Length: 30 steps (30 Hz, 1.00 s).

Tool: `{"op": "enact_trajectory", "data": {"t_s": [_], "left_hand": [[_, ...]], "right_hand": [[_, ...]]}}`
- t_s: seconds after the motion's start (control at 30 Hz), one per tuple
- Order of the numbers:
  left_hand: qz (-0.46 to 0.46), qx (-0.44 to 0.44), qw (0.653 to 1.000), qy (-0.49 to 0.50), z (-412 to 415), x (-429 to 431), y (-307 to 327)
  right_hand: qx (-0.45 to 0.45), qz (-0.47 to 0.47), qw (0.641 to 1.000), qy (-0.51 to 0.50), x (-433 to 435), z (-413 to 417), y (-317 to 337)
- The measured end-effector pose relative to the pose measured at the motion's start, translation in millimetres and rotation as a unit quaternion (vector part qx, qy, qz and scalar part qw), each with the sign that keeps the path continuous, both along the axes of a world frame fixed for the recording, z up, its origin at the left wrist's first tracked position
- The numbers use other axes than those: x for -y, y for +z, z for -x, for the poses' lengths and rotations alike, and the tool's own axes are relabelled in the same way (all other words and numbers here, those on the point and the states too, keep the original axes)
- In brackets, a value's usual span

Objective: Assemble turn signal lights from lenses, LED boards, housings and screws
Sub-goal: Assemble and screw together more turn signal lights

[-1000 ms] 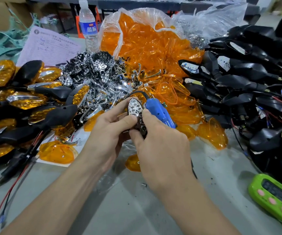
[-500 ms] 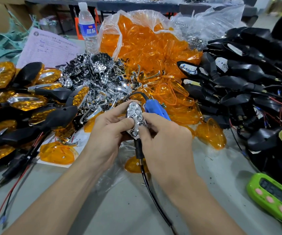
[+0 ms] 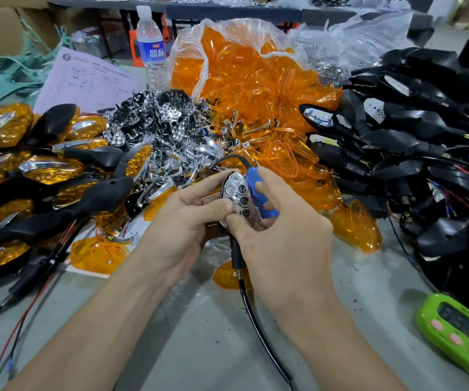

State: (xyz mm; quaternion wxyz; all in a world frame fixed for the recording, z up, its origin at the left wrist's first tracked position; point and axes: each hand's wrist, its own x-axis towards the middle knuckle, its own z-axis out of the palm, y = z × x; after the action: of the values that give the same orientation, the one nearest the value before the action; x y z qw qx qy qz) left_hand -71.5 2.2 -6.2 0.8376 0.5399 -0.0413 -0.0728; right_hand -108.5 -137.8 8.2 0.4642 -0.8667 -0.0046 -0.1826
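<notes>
Beside the right hand's blue screwdriver, left hand pinches the chrome reflector.

— What was shown of the person's body?

— Only two limbs were shown: a bare left hand on a bare left forearm, and a bare right hand on a bare right forearm. Both forearms were cut off by the lower edge of the view.

— How far up were the arms seen uncovered?

— They were seen uncovered from the wrists right to that edge.

— Were any finer details noted on the hands?

— Short-trimmed nails were made out on the left thumb and the right thumb. Knuckle ridges and faint tendon lines were seen across the back of the right hand. Anything finer was lost to blur.
</notes>
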Motion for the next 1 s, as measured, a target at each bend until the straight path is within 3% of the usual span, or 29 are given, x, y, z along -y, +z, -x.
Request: {"op": "enact_trajectory", "data": {"t_s": [0.13,0.3,0.4,0.47,0.53,0.7,0.87,1.0], "left_hand": [[-0.008,-0.006,1.000,-0.012,-0.5,-2.8,-1.2],[-0.014,-0.034,0.999,-0.010,-0.4,-0.5,-2.6],[-0.011,-0.047,0.999,-0.022,-0.4,-1.1,-2.1],[-0.017,-0.051,0.998,-0.024,-0.6,-1.3,-1.0],[-0.032,-0.051,0.998,-0.026,-0.9,-1.4,-0.8],[-0.034,-0.051,0.998,-0.025,-1.2,-1.3,-1.1],[-0.041,-0.054,0.998,0.019,-3.7,-1.2,-6.0],[-0.048,-0.066,0.996,0.041,-4.1,-1.8,-7.0]], "right_hand": [[-0.013,0.041,0.997,0.059,3.0,-1.3,3.6],[0.038,0.056,0.998,0.017,5.1,0.2,3.0],[0.029,-0.070,0.997,0.009,17.2,-8.0,6.1],[-0.021,-0.220,0.975,0.034,28.9,-14.8,8.8],[-0.075,-0.309,0.946,0.068,35.3,-18.8,11.5],[-0.130,-0.391,0.906,0.094,40.2,-23.5,11.0],[-0.134,-0.409,0.881,0.194,44.0,-23.0,15.4],[-0.135,-0.439,0.876,0.148,48.7,-27.5,15.1]]}}
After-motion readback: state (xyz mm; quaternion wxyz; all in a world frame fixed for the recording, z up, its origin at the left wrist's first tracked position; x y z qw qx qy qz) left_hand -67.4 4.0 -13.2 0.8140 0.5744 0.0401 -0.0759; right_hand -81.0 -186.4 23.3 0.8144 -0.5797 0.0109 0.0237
